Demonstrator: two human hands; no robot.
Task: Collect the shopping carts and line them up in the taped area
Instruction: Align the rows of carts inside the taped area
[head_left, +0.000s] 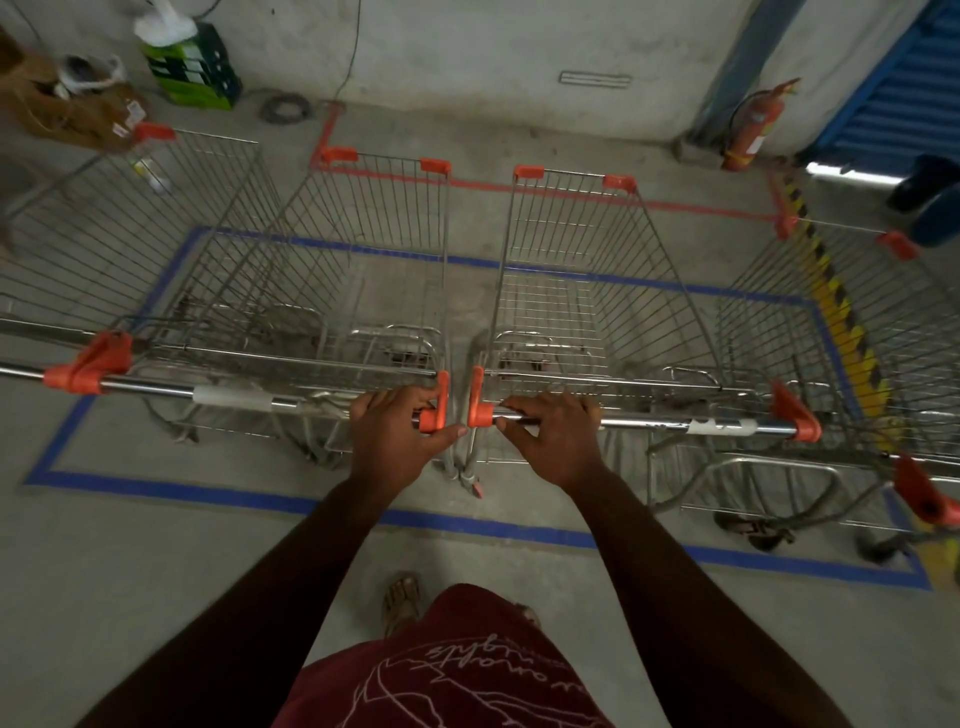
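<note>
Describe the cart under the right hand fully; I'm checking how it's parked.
The right-hand cart is a bare steel wire basket with orange plastic corner caps and orange ends on its chrome handle bar, which carries a white sleeve. It looks empty. It stands upright inside the blue tape outline, side by side with the neighbouring cart, their handle ends almost meeting. The right hand grips the bar near its left end.

No legible text anywhere.
</note>
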